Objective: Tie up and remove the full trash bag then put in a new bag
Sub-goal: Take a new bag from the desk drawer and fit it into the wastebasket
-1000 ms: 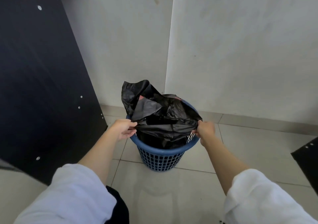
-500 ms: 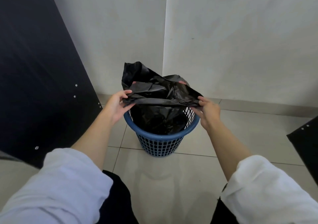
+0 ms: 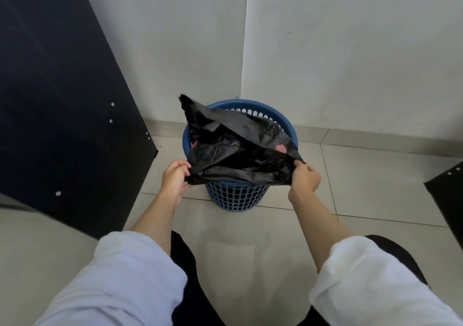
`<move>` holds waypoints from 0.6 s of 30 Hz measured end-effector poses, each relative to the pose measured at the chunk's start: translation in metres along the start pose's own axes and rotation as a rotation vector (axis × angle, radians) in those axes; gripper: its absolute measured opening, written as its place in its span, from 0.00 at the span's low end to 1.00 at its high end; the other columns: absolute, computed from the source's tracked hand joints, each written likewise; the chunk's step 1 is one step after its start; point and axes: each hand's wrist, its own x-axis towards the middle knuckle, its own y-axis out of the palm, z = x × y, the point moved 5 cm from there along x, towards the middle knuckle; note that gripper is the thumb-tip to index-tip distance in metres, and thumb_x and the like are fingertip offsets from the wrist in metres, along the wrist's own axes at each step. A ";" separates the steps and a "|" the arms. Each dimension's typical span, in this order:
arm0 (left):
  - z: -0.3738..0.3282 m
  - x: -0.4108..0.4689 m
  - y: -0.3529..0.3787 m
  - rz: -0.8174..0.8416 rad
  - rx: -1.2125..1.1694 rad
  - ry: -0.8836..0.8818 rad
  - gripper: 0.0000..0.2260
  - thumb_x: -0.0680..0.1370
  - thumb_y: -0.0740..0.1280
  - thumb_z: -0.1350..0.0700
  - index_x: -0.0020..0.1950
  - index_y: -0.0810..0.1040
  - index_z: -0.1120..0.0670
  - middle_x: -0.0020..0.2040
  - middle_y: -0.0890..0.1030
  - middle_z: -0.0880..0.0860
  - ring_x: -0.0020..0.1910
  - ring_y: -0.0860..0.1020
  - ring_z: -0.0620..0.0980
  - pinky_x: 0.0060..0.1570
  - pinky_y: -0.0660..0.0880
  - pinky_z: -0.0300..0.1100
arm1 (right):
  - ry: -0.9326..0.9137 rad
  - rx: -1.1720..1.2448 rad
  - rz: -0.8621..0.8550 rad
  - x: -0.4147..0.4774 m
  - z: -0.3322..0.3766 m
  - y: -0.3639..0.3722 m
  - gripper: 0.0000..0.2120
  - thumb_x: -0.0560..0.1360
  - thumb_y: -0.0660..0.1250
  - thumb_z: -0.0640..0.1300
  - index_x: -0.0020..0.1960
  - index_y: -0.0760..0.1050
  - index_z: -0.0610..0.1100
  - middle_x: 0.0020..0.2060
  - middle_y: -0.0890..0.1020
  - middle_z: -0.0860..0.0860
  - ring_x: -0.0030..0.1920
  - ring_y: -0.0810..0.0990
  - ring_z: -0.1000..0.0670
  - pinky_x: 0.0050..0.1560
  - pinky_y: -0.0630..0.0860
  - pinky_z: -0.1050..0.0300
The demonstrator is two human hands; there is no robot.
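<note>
On tiled floor [image 3: 370, 182]: waste basket [image 3: 238, 197], just before wall corner [image 3: 246, 50]. In basket: trash bag [image 3: 240, 150], top raised above rim, draped over near rim. At bag's near-left edge: left hand [image 3: 175, 177], gripping. At near-right edge: right hand [image 3: 304, 178], gripping. Left of basket, apart: large board [image 3: 62, 100]. Far right, well apart: second board [image 3: 448, 200].
</note>
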 end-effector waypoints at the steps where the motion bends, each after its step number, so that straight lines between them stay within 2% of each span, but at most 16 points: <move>1: 0.005 0.000 -0.001 0.027 0.008 -0.013 0.14 0.71 0.51 0.72 0.36 0.69 0.56 0.42 0.74 0.57 0.39 0.74 0.54 0.40 0.76 0.46 | -0.002 0.005 -0.018 0.001 -0.003 -0.002 0.10 0.74 0.66 0.38 0.34 0.73 0.43 0.36 0.78 0.48 0.41 0.77 0.47 0.45 0.76 0.56; 4: 0.016 0.001 -0.001 0.077 0.018 -0.039 0.14 0.72 0.51 0.72 0.37 0.68 0.56 0.40 0.73 0.56 0.38 0.73 0.53 0.37 0.75 0.45 | -0.030 0.018 -0.015 0.002 -0.006 -0.003 0.03 0.75 0.66 0.39 0.43 0.77 0.41 0.43 0.81 0.46 0.44 0.79 0.48 0.48 0.76 0.57; 8: 0.026 0.005 -0.004 0.043 0.076 -0.070 0.15 0.73 0.51 0.72 0.37 0.71 0.56 0.40 0.73 0.56 0.38 0.74 0.53 0.39 0.75 0.45 | -0.032 -0.030 0.034 0.008 -0.013 -0.006 0.04 0.75 0.67 0.40 0.47 0.78 0.41 0.44 0.81 0.46 0.45 0.78 0.48 0.48 0.75 0.56; 10: 0.022 0.005 -0.005 0.024 0.060 -0.059 0.15 0.75 0.53 0.72 0.40 0.74 0.57 0.42 0.76 0.56 0.40 0.76 0.52 0.44 0.76 0.45 | -0.054 -0.054 0.085 0.010 -0.012 -0.005 0.04 0.76 0.66 0.41 0.47 0.79 0.41 0.44 0.81 0.46 0.46 0.78 0.48 0.48 0.75 0.56; 13: 0.007 0.007 -0.010 -0.007 0.008 -0.025 0.13 0.77 0.58 0.71 0.50 0.78 0.58 0.45 0.80 0.55 0.45 0.78 0.48 0.55 0.74 0.44 | -0.114 -0.141 0.168 0.014 -0.003 0.000 0.06 0.76 0.67 0.47 0.45 0.79 0.45 0.44 0.82 0.48 0.48 0.79 0.48 0.48 0.76 0.55; 16: -0.007 0.007 -0.006 0.075 -0.049 -0.015 0.08 0.77 0.64 0.65 0.54 0.77 0.59 0.50 0.81 0.55 0.50 0.79 0.49 0.57 0.75 0.43 | -0.147 -0.274 0.295 0.015 0.008 0.014 0.14 0.71 0.69 0.61 0.41 0.78 0.50 0.48 0.81 0.47 0.48 0.80 0.50 0.52 0.79 0.54; 18: -0.013 0.007 -0.002 0.090 -0.004 -0.003 0.11 0.76 0.68 0.62 0.58 0.77 0.60 0.53 0.81 0.57 0.53 0.80 0.51 0.54 0.76 0.44 | -0.198 -0.409 0.247 0.018 0.015 0.016 0.24 0.67 0.68 0.68 0.43 0.80 0.46 0.55 0.78 0.45 0.52 0.79 0.47 0.57 0.78 0.48</move>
